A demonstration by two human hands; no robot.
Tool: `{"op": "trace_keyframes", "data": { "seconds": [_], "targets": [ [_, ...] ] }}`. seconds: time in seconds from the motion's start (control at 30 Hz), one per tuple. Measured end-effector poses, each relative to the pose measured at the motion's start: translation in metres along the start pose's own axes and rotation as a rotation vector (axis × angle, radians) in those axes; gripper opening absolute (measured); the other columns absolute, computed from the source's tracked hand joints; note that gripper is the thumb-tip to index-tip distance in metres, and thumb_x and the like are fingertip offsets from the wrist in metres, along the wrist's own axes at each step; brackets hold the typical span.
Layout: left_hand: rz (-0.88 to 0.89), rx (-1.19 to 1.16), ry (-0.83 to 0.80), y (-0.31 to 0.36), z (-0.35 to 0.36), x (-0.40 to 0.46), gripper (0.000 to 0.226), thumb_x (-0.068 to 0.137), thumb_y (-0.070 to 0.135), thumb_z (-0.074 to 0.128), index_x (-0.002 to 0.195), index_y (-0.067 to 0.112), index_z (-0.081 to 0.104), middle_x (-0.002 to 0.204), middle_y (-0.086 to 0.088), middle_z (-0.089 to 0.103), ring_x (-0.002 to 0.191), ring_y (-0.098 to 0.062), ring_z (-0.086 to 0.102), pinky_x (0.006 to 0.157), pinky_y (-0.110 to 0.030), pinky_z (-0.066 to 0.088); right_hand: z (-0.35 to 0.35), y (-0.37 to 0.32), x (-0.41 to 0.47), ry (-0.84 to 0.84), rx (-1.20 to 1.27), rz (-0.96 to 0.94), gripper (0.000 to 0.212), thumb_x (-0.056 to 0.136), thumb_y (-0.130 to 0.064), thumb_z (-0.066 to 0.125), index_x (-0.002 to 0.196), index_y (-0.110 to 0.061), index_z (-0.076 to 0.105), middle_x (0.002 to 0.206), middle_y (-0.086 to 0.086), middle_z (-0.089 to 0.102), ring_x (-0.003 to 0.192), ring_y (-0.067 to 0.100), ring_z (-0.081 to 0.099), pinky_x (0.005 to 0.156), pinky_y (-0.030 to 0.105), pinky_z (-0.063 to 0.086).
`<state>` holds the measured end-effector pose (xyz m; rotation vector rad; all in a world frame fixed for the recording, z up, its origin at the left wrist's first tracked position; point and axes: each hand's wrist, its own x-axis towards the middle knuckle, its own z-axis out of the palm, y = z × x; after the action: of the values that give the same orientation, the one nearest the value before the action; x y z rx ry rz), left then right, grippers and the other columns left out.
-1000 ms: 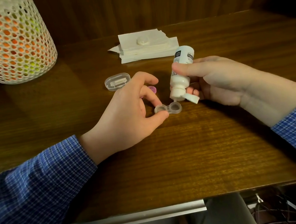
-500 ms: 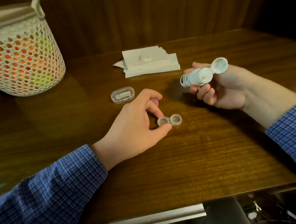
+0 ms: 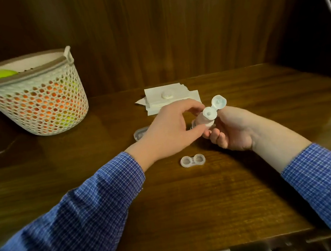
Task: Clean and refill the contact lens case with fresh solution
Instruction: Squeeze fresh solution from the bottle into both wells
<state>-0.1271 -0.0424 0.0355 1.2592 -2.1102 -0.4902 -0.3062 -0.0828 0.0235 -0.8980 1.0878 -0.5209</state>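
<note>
Since the earlier frame the left hand (image 3: 169, 129) has left the lens case (image 3: 193, 160) and risen to the solution bottle (image 3: 208, 116), which the right hand (image 3: 232, 130) has turned nozzle-up. The case now lies untouched on the bench (image 3: 189, 204), just nearer the viewer than both hands, both wells uncovered, its long axis running left to right. The right grip is wrapped around the lower body of the bottle; the left grip is narrow, thumb and fingertips (image 3: 196, 109) closing on the bottle's neck. The bottle's long axis tilts up and toward the viewer, its flip cap (image 3: 219, 102) hinged open behind the nozzle. Judged step: dispensing is finished and the bottle is being closed. The next move probably calls for pressing the cap shut, then fetching the case's lids; one white lid (image 3: 167, 95) rests on the paper towels (image 3: 178, 99) beyond the bottle.
</note>
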Motion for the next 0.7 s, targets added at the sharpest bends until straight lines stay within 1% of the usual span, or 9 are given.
{"op": "trace_keyframes", "data": {
  "seconds": [0.07,0.13,0.23,0.33,0.4,0.47,0.57,0.63,0.7],
  "targets": [
    [-0.015,-0.015,-0.034,-0.003,0.002,0.008,0.033,0.094,0.029,0.076,0.126,0.026,0.067,0.069,0.044,0.062,0.050,0.001,0.054,0.051,-0.019,0.048,-0.003,0.000,0.002,0.027,-0.034,-0.009,0.030,0.100,-0.037,0.057,0.086,-0.013,0.070,0.058,0.002,0.061,0.039,0.005,0.048,0.031,0.012,0.036],
    [-0.003,-0.035,-0.049,-0.006,0.005,0.015,0.031,0.095,0.028,0.074,0.125,0.025,0.068,0.068,0.049,0.059,0.043,0.000,0.051,0.051,-0.028,0.051,-0.007,-0.001,0.003,0.041,-0.060,-0.015,0.029,0.098,-0.033,0.058,0.079,-0.013,0.069,0.057,0.002,0.060,0.038,0.005,0.047,0.031,0.013,0.034],
    [-0.009,-0.080,-0.040,-0.008,0.010,0.023,0.027,0.097,0.022,0.072,0.124,0.024,0.067,0.071,0.031,0.065,0.036,0.008,0.049,0.038,-0.005,0.037,-0.012,-0.003,0.006,0.094,-0.079,-0.019,0.026,0.095,-0.033,0.059,0.079,-0.014,0.067,0.055,0.002,0.060,0.037,0.005,0.048,0.030,0.013,0.032],
    [-0.047,-0.074,-0.034,-0.011,0.013,0.030,0.021,0.100,0.025,0.067,0.120,0.029,0.064,0.087,0.018,0.065,0.039,0.003,0.057,0.035,-0.009,0.040,-0.015,-0.005,0.008,0.156,-0.047,-0.048,0.031,0.096,-0.045,0.063,0.097,-0.014,0.068,0.055,0.004,0.064,0.036,0.006,0.051,0.029,0.015,0.035],
    [-0.062,-0.069,-0.014,-0.014,0.014,0.036,0.017,0.099,0.026,0.067,0.116,0.025,0.067,0.096,0.011,0.070,0.058,-0.011,0.070,0.050,-0.029,0.058,-0.016,-0.005,0.010,0.239,-0.030,-0.083,0.038,0.096,-0.050,0.063,0.105,-0.014,0.068,0.054,0.003,0.064,0.037,0.007,0.051,0.030,0.016,0.037],
    [-0.111,-0.098,-0.007,-0.017,0.016,0.040,0.019,0.097,0.027,0.068,0.116,0.022,0.070,0.101,0.006,0.073,0.072,-0.022,0.071,0.071,-0.044,0.063,-0.017,-0.004,0.011,0.374,-0.056,-0.177,0.030,0.099,-0.046,0.062,0.105,-0.018,0.069,0.052,0.000,0.064,0.038,0.008,0.050,0.035,0.019,0.038],
    [-0.140,-0.137,-0.017,-0.020,0.019,0.042,0.026,0.095,0.030,0.071,0.120,0.022,0.069,0.101,0.008,0.073,0.075,-0.021,0.072,0.076,-0.045,0.065,-0.019,-0.004,0.010,0.533,-0.059,-0.445,0.011,0.099,-0.036,0.063,0.096,-0.028,0.069,0.053,-0.009,0.067,0.053,0.008,0.060,0.052,0.027,0.048],
    [-0.116,-0.137,-0.025,-0.020,0.020,0.041,0.030,0.092,0.032,0.075,0.119,0.022,0.069,0.097,0.008,0.074,0.076,-0.024,0.073,0.074,-0.045,0.064,-0.019,-0.004,0.005,0.483,-0.055,-0.604,0.013,0.099,-0.035,0.060,0.093,-0.028,0.070,0.065,-0.011,0.070,0.069,0.009,0.065,0.061,0.028,0.052],
    [-0.097,-0.120,-0.010,-0.020,0.023,0.041,0.030,0.088,0.032,0.079,0.115,0.022,0.070,0.095,0.006,0.074,0.076,-0.017,0.070,0.073,-0.039,0.062,-0.018,-0.003,0.001,0.405,-0.171,-0.725,0.015,0.099,-0.033,0.060,0.095,-0.027,0.074,0.076,-0.012,0.070,0.077,0.008,0.064,0.067,0.027,0.050]
  ]
}}
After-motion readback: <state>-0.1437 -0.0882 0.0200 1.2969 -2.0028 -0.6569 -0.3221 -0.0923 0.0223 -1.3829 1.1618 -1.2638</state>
